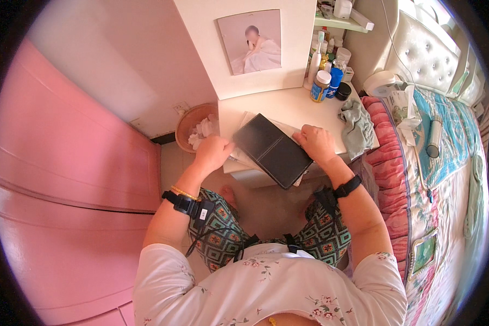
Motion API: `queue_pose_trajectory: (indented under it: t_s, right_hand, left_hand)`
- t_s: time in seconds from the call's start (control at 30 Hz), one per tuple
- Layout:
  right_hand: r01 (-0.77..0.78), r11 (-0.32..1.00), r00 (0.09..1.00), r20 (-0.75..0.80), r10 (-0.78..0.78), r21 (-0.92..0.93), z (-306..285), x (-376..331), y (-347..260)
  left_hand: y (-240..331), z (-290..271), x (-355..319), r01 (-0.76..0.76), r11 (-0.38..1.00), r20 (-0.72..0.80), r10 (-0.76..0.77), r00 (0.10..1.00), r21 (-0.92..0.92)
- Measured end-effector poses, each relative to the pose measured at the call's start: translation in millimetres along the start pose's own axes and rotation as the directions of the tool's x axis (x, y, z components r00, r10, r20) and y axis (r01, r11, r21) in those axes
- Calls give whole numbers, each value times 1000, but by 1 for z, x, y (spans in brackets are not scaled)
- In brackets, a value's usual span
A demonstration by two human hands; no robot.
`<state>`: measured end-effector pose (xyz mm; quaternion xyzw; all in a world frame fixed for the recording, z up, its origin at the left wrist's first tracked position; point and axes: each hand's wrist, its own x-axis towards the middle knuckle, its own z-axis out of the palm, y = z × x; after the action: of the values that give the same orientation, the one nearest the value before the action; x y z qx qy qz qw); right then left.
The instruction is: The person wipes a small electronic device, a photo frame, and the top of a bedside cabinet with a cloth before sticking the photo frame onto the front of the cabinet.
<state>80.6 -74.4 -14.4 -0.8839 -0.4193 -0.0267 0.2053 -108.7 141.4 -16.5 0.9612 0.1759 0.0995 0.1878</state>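
A flat black leather-look folder [274, 149] with a stitched seam across its middle lies at a slant over the front of the white desktop. Its near corner juts out past the edge. My left hand [213, 151] is closed at the folder's left edge, fingers curled under. At the upper right edge, my right hand [316, 143] grips with the thumb side against the cover. Pale sheets of paper [245, 120] show beneath the folder, partly hidden by it. I wear a black strap on each wrist.
A wastebasket [186, 130] with crumpled tissues stands left of the desk. Bottles and jars [320, 86], an electric toothbrush [314, 65] and a grey-green cloth [357, 129] sit at the desk's right. A bed [445, 217] lies to the right, a pink cabinet [76, 163] to the left.
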Motion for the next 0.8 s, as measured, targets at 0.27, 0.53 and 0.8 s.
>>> queue_pose_trajectory:
  t_s: [0.27, 0.53, 0.8]
  right_hand:
    - [30, 999, 996, 81, -26, -45, -2, 2, -2]
    - [5, 999, 996, 92, 0, -54, -7, 2, -6]
    - [4, 1000, 996, 89, -1, -30, -3, 1, -2]
  left_hand:
    - [7, -5, -7, 65, 998, 17, -65, 998, -9]
    - [-9, 10, -4, 85, 926, -43, -108, 993, -367]
    - [-4, 9, 0, 269, 817, 110, -248, 962, -510]
